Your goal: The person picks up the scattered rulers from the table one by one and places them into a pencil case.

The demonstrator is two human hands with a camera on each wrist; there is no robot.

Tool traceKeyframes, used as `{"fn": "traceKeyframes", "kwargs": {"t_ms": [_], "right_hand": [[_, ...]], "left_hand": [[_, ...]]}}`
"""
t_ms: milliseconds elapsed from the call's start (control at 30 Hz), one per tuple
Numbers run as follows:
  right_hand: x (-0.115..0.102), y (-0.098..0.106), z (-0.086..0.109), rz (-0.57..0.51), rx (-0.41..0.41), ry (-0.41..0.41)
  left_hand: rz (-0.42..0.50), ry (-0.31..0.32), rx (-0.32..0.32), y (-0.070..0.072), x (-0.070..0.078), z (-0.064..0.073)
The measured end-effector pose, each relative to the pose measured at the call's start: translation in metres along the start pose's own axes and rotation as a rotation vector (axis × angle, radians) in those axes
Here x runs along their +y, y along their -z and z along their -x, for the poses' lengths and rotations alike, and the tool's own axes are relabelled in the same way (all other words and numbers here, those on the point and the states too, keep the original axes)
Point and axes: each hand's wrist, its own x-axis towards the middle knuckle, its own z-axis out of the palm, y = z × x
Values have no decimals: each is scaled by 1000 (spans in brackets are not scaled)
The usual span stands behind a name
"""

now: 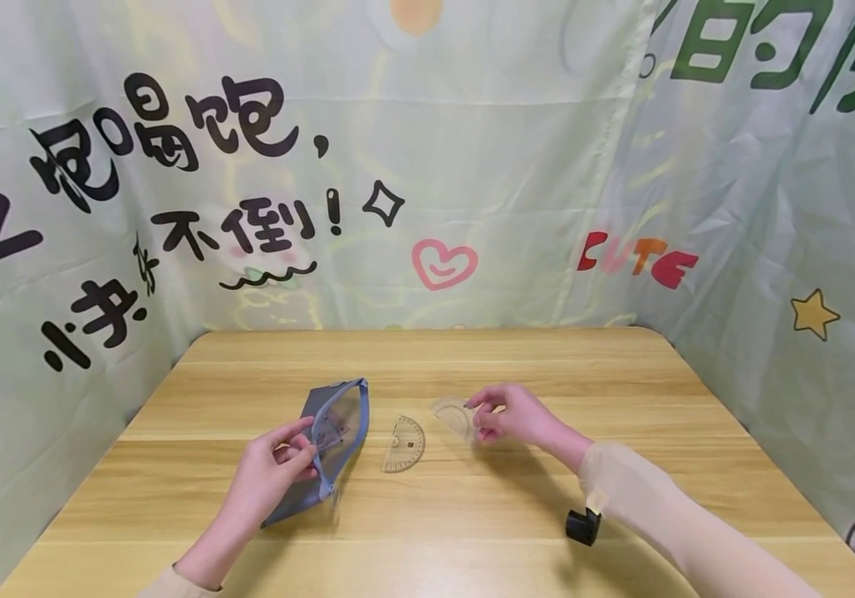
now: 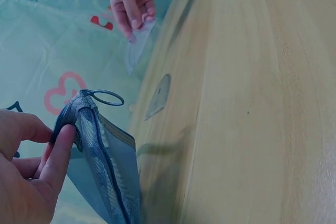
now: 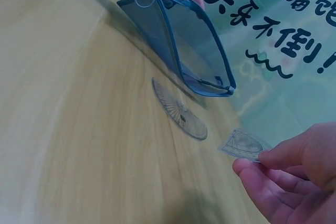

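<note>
My left hand (image 1: 277,465) grips the rim of a blue zip pouch (image 1: 360,444) with its thumb and fingers. The pouch gapes wide, its mouth facing right, and a clear flat piece (image 1: 331,432) shows inside it. A ring pull (image 2: 107,97) hangs at the near end of the zip. To the right of the pouch, a clear protractor (image 1: 406,448) lies flat on the table. Beyond it my right hand (image 1: 513,415) pinches a clear set square (image 3: 242,145) by one edge, between thumb and fingers, raised above the wood.
The wooden table (image 1: 427,540) reaches back to printed cloth curtains (image 1: 517,183), which hang behind it and along both sides. A small black device (image 1: 582,526) sits at the right sleeve cuff.
</note>
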Motion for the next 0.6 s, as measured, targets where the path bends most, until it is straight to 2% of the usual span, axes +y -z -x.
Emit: {"fn": "traceKeyframes", "kwargs": {"t_ms": [600], "right_hand": [[-14,-4,-24,-13,-21,-17]], "left_hand": [[8,3,-8,-1,0,0]]}}
